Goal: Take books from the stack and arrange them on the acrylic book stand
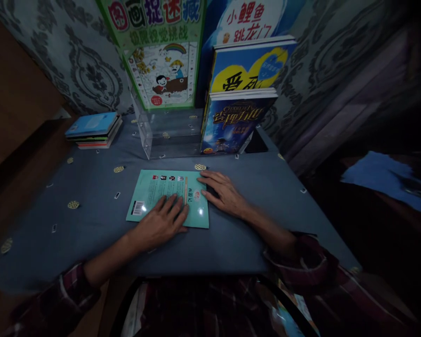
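A closed teal book (168, 187) lies flat on the cloth-covered table, with text, small pictures and a barcode on the side facing up. My left hand (161, 217) rests on its lower middle, fingers stretched out over the cover. At the book's right edge, my right hand (224, 192) touches the upper corner with its fingertips, fingers extended and thumb a little apart. Neither hand is wrapped around the book.
Behind the book stands a clear acrylic rack (171, 135) holding a green-framed picture book (164, 70), a blue-and-yellow book (249, 70) and a dark blue book (235, 121). A small book stack (94, 128) sits at back left. A blue cloth (382, 180) lies off to the right.
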The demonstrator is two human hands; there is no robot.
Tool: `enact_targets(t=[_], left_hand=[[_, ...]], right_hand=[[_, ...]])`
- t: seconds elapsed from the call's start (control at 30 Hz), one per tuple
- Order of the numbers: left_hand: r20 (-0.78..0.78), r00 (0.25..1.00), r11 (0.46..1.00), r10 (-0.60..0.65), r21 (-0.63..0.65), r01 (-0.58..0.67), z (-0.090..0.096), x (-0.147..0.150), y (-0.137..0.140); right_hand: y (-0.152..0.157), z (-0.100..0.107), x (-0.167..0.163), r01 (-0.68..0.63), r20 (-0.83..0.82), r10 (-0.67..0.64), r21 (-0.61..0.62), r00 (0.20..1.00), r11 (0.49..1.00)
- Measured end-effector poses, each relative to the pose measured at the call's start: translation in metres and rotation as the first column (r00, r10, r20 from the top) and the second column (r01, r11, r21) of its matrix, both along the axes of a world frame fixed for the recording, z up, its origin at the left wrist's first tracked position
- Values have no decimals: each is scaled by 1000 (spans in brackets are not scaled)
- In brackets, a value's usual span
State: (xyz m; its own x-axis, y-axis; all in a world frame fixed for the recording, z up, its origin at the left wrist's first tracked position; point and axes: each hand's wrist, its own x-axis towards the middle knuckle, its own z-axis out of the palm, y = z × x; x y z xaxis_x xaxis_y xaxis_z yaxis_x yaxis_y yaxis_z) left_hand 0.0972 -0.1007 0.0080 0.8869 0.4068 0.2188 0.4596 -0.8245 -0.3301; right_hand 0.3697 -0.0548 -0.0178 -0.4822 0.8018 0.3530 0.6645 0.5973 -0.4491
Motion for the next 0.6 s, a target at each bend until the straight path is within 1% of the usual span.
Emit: enact_targets(t=[0.07,0.17,0.27,0.37,0.47,0.6], left_hand=[[-22,1000,998,-18,53,20,-3,0,-1],[-26,998,995,-54,85,56,-5,-1,0],[29,993,983,-114,147,108,-2,-1,5],[88,981,964,-171,221,148,6,0,12],[100,980,964,-172,224,146,13,1,16],[90,986,977,-141,175,124,19,2,19]], right_hand=[[0,1,0,1,4,-1,-4,1000,1000],[0,1,0,1,12,-1,-13,1000,1000],[1,-1,-1,2,16,-2,-20,1000,1000],[2,-2,0,4,19,-3,-25,1000,1000],[2,-3,3,-2,17,2,-31,1000,1000],[1,-4,8,-44,32,45,-46,998,998]])
